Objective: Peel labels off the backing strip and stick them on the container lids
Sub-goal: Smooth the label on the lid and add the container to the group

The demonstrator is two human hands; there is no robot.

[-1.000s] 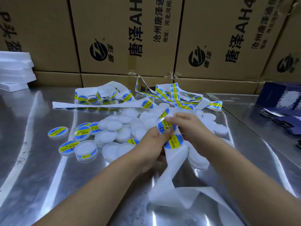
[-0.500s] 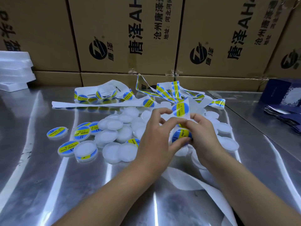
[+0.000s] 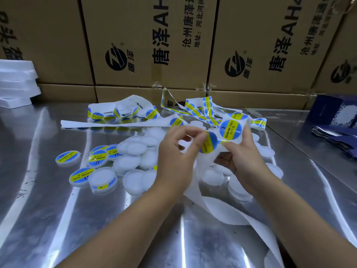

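Steel table (image 3: 48, 219), cartons (image 3: 135, 35) behind lid pile (image 3: 135, 149)

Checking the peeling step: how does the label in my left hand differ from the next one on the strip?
The pinched label, in the left hand, curls off the backing strip; the next label lies flat on it. The pinched label's print is blurred; the next label's reads clearly. Both are round, blue and yellow.

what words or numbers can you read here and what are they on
"SOLDERING PASTE": round label on the backing strip in the right hand
"唐泽AH", cut by the frame edge: cardboard boxes
"地址:河北河间": same boxes
peeled label in the left hand: bent, unreadable
smaller print on the labels: too small to read
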